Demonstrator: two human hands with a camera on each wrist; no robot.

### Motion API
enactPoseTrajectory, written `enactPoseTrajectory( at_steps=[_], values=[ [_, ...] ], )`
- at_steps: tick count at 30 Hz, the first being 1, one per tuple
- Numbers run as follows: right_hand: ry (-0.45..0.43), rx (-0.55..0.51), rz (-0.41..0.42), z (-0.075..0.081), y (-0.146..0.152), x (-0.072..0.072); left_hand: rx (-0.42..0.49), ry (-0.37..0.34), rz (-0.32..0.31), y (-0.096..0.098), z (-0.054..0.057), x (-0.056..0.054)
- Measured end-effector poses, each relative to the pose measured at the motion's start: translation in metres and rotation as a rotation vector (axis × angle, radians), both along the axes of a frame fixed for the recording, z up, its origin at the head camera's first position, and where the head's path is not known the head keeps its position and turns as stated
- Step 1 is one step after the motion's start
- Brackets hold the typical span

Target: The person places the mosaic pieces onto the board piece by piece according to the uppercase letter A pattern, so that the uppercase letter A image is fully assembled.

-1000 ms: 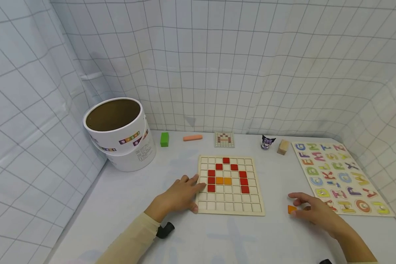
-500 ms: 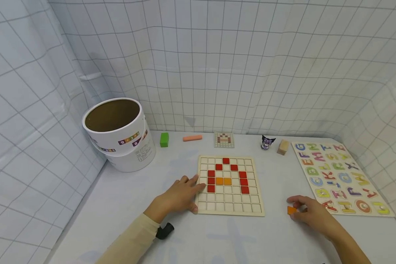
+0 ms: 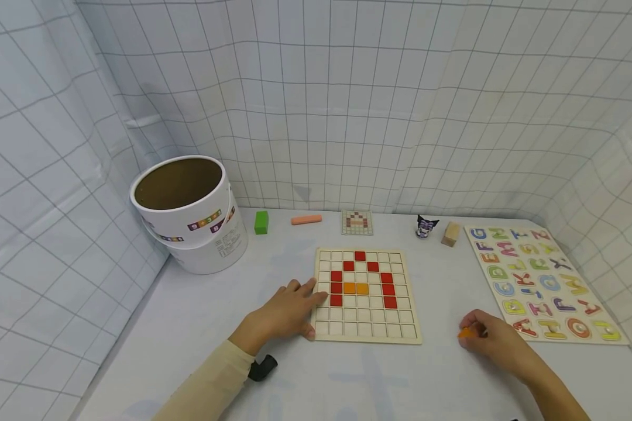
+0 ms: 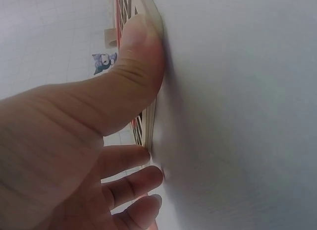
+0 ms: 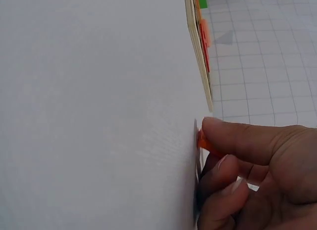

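A wooden grid board [image 3: 350,328] lies flat on the table, holding several red square tiles [image 3: 336,287] in an A-like outline. Two orange tiles [image 3: 356,288] sit side by side within that outline. My left hand [image 3: 283,311] rests against the board's left edge, one fingertip over the rim and the thumb at the near-left corner; the left wrist view shows the thumb [image 4: 136,61] along the edge. To the right of the board, my right hand [image 3: 497,344] pinches a loose orange tile [image 5: 203,142] at the tabletop, partly hidden by the fingers.
A pattern card [image 3: 357,223] lies behind the board, between an orange stick [image 3: 306,220] and a small figurine [image 3: 425,227]. A white bucket [image 3: 205,245] and green block [image 3: 261,223] stand left. To the right are a wooden block [image 3: 450,234] and an alphabet puzzle [image 3: 545,286].
My right thumb and fingers have come together on the orange tile, which is now tilted and more covered. My left hand and the board have stayed in place.
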State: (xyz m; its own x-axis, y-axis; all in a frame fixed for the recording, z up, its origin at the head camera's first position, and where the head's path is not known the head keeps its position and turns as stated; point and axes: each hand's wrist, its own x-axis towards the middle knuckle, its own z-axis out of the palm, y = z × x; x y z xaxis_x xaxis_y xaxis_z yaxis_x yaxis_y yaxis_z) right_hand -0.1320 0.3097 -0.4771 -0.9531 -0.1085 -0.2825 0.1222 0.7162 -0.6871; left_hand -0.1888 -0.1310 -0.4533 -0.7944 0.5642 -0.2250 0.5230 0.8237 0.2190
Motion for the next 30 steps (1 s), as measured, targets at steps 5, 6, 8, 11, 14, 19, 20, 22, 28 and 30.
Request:
enactPoseTrajectory(
  at_steps=[5, 6, 8, 11, 14, 19, 20, 22, 28, 30],
  values=[
    [-0.064, -0.262, 0.034, 0.004, 0.002, -0.007, -0.003, 0.004, -0.002, 0.000, 0.001, 0.001],
    [-0.075, -0.319, 0.035, 0.006, 0.001, -0.010, -0.001, 0.005, -0.004, 0.001, 0.001, 0.001],
    [-0.088, -0.403, 0.026, 0.010, -0.003, -0.016, 0.006, 0.009, -0.009, 0.001, 0.001, 0.002],
    [-0.097, -0.490, 0.006, 0.014, -0.016, -0.027, -0.001, 0.017, -0.015, 0.002, 0.000, 0.002],
    [-0.099, -0.567, 0.003, 0.015, -0.032, -0.040, -0.006, 0.029, -0.014, 0.001, 0.001, 0.002],
    [-0.108, -0.627, 0.011, 0.011, -0.058, -0.061, 0.000, 0.017, -0.006, 0.001, 0.001, 0.002],
    [-0.112, -0.623, 0.015, 0.010, -0.063, -0.065, 0.000, 0.013, -0.005, 0.001, 0.001, 0.003],
    [-0.126, -0.604, 0.023, 0.008, -0.073, -0.071, -0.005, 0.006, -0.003, 0.001, 0.000, 0.003],
    [-0.148, -0.523, 0.072, 0.006, -0.100, -0.086, -0.002, 0.024, -0.012, 0.001, 0.000, 0.002],
    [-0.138, -0.469, 0.085, 0.007, -0.110, -0.091, -0.001, 0.029, -0.012, 0.002, 0.001, 0.001]
  ],
)
